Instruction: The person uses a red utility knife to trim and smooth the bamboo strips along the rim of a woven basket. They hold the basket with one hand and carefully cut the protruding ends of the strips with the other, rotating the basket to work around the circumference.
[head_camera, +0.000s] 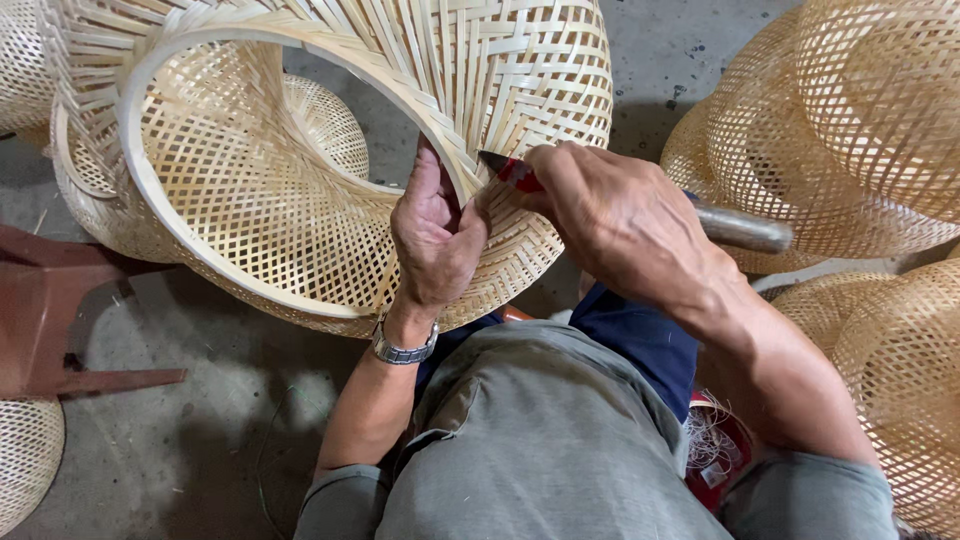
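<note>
A large pale woven bamboo basket (250, 190) lies tilted on its side in front of me, its round rim facing the camera. My left hand (435, 235), with a metal watch on the wrist, grips the basket's rim at the lower right. My right hand (620, 215) is closed around a knife (735, 228) with a grey metal handle sticking out to the right; its dark, red-marked tip touches the rim strip just beside my left thumb.
Several similar woven baskets (860, 130) are stacked at the right and at the left edge (25, 455). A dark red stool or frame (50, 320) stands at the left. The floor (210, 430) is grey concrete. A red object (715, 455) lies by my knee.
</note>
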